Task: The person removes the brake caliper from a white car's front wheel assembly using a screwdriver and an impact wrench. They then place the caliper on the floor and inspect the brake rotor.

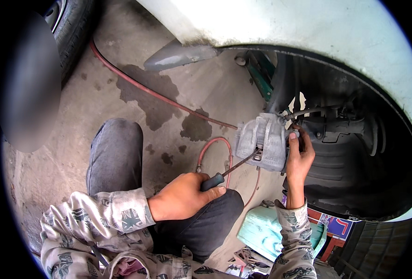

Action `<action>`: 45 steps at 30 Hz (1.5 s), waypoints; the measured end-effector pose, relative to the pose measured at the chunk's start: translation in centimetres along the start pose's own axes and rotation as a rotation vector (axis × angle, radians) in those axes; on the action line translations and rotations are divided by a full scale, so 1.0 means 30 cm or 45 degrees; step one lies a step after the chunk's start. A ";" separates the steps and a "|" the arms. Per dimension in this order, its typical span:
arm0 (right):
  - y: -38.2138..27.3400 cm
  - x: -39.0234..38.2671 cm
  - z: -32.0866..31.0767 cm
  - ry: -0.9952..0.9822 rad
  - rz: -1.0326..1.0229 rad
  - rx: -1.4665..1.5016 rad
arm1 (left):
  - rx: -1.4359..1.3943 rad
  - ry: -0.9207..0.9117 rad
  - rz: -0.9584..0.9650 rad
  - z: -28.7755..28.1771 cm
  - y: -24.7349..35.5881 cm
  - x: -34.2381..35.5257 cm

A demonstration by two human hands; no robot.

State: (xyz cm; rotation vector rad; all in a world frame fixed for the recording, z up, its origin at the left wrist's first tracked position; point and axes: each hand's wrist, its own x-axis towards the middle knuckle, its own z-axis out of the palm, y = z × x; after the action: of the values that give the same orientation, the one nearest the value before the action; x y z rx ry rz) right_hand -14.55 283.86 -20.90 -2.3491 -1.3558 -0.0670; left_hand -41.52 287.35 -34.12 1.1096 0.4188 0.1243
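By the left edge of the wheel arch (340, 162), wheel's already missing; left grip (180, 196) is clenching a screwdriver (213, 182), poking the brake caliper (272, 142), right grip (300, 162) is steadying it, looking unfinished.

Diffuse light leaves the brake caliper (272, 139) crisp; the wheel well (340, 169) lies dim, perhaps underexposed; blur smears the concrete floor's (71, 162) left edge.

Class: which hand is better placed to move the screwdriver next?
Probably the left hand: it grips the screwdriver, whose tip meets the caliper, while the right hand touches the caliper's edge.
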 end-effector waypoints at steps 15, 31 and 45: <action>0.023 0.006 -0.009 -0.077 -0.011 -0.099 | 0.158 -0.513 -0.328 -0.267 0.133 0.147; -0.006 0.018 -0.014 -0.035 -0.033 -0.047 | -0.341 -0.323 -0.438 -0.127 0.081 0.106; -0.016 0.010 -0.011 -0.029 -0.042 -0.031 | -0.473 -0.173 -0.388 -0.051 0.042 0.044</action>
State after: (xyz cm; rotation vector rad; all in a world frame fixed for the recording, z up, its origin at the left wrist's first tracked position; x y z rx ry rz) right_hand -14.73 284.19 -20.38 -2.3546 -1.4119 -0.0673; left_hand -40.75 289.60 -33.94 0.6745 0.4185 -0.1377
